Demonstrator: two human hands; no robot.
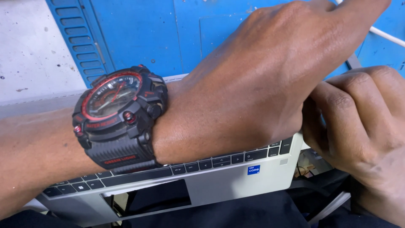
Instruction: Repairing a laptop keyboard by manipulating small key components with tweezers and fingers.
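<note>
Silver laptop base (236, 181), long axis left-right

- A blue painted metal surface (168, 33) with slatted vents (78, 42) lies beyond the knuckles of the left hand (253, 80).
- A silver laptop base (236, 185), with black keys and an open gap where the touchpad sits, lies under the left wrist, its corner just below the curled fingers of the right hand (363, 122).
- A white cable (386, 37) runs over the blue surface past the left fingertips.
</note>
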